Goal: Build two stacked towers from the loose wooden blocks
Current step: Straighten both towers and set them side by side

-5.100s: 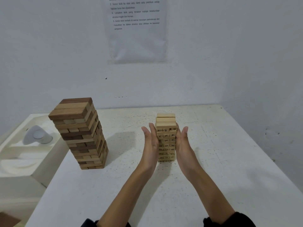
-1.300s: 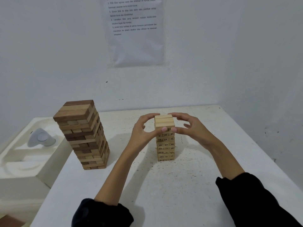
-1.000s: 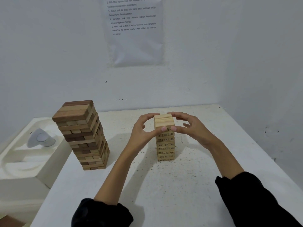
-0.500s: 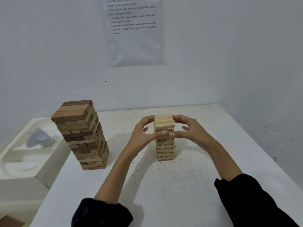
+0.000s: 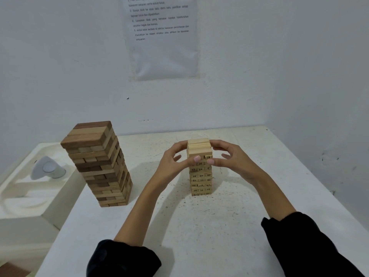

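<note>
Two block towers stand on the white table (image 5: 199, 236). The larger tower (image 5: 99, 166), of mixed light and dark brown blocks, is at the left. A slimmer pale tower (image 5: 200, 180) with printed numbers stands in the middle. My left hand (image 5: 173, 162) and my right hand (image 5: 231, 158) curl round the upper layers of the pale tower from either side. Both thumbs meet on its near face and the fingers reach behind its top. No loose blocks are in sight.
A white moulded basin (image 5: 26, 192) holding a small pale grey device (image 5: 48, 168) sits left of the table, lower down. White walls close in behind and at the right. A printed sheet (image 5: 161, 37) hangs on the back wall.
Five seconds ago both flat palms pressed the pale tower's sides low down. Since then the hands rose to its top, and over the last second the thumbs closed together on its front.
</note>
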